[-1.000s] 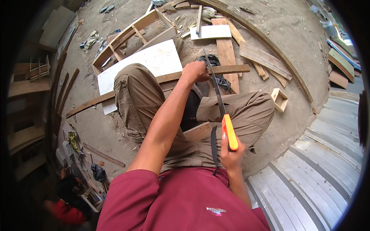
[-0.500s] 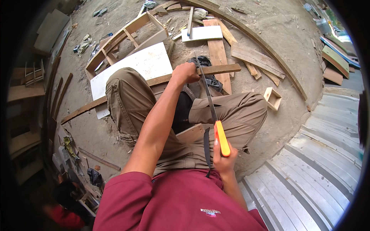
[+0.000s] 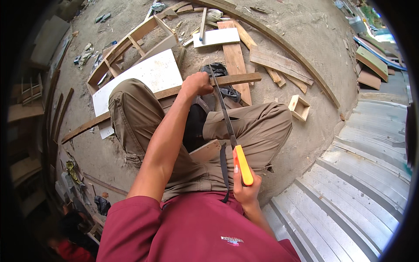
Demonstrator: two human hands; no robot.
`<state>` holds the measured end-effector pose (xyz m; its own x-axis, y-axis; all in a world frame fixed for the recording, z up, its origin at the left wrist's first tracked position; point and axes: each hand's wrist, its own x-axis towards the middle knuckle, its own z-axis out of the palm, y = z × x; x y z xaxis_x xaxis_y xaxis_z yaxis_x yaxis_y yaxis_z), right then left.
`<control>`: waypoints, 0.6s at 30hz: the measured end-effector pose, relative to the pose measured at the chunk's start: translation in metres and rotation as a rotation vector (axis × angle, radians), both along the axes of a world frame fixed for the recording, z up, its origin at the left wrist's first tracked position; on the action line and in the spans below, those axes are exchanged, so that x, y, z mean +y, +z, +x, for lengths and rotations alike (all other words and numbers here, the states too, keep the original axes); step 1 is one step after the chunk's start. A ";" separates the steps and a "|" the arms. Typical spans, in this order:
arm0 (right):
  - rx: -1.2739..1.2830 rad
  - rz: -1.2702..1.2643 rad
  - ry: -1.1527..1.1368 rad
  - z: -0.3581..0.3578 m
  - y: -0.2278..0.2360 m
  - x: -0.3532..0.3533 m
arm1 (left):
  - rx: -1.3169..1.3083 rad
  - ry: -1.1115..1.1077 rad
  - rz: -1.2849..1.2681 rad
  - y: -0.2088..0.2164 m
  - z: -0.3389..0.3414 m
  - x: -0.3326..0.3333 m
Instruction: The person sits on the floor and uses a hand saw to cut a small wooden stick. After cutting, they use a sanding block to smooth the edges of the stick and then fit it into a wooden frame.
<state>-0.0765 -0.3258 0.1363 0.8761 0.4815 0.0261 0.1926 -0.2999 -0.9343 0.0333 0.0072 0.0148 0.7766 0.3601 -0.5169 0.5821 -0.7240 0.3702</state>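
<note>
Right hand closed round the orange handle of a handsaw, near 6 o'clock, close to the chest. The blade runs up toward 12 o'clock and meets the long wooden strip just right of the left hand, which is clenched on top of that strip, pinning it down. The strip spans from about 9 o'clock across both knees to about 1 o'clock, resting over the legs and a black shoe.

Handling, as judged: the strip looks thin, light and long, so likely springy; the free ends would chatter unless pressed close beside the cut, as the left hand does. The saw blade is narrow and will flex sideways if pushed off line; hold belongs at the handle only, teeth are sharp.

Outward: white board behind the strip at 11 o'clock, an open wooden frame beyond it, loose planks at 12, a small wooden box at 2 o'clock, corrugated metal sheets from 3 to 5, sandy ground all round.
</note>
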 end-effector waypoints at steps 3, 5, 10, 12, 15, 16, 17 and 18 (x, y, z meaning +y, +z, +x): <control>0.056 -0.037 -0.005 0.036 -0.020 0.047 | 0.022 -0.012 0.019 0.004 -0.007 -0.016; 0.009 -0.013 -0.025 0.077 -0.050 0.107 | -0.031 -0.038 0.054 0.008 -0.003 -0.022; 0.035 -0.001 0.007 0.039 -0.037 0.072 | -0.041 0.007 0.014 0.002 -0.005 -0.003; 0.010 -0.029 0.030 0.014 -0.014 0.022 | -0.062 0.023 -0.013 -0.003 -0.009 -0.003; 0.018 -0.023 0.019 0.009 0.001 0.001 | -0.085 0.024 0.024 0.006 -0.005 -0.011; 0.043 -0.023 0.017 0.022 -0.007 0.017 | -0.057 0.012 0.029 0.007 -0.008 -0.014; 0.054 -0.031 0.018 0.039 -0.020 0.043 | -0.039 -0.001 0.029 0.010 -0.008 -0.016; 0.042 -0.023 0.014 0.062 -0.033 0.076 | -0.026 -0.024 0.030 0.012 -0.005 -0.019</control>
